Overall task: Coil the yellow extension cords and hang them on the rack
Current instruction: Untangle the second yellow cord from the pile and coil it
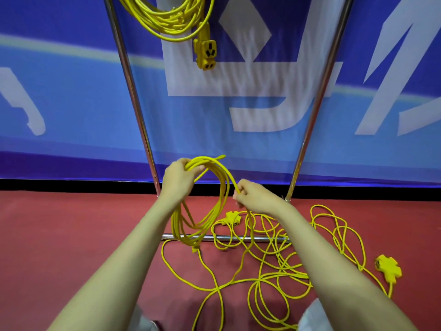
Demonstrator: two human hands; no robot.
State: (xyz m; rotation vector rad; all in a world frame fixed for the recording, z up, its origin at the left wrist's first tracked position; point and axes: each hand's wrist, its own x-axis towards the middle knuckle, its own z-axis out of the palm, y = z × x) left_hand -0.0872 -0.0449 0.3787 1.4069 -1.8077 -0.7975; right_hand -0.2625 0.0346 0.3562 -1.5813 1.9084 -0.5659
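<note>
My left hand (177,177) grips the top of a partly wound coil of yellow cord (210,218) that hangs down to the rack's bottom bar. My right hand (253,198) pinches the same cord just right of the coil, and the strand runs down from it to a loose tangle of yellow cord (281,263) on the floor. One coiled yellow cord (167,20) hangs on the rack at the top, its socket block (206,52) dangling. The metal rack (133,91) stands straight ahead.
A yellow socket block (232,217) lies by the rack's bottom bar (238,238) and another (389,267) at the right on the red floor (71,235). A blue banner wall (71,103) stands behind the rack.
</note>
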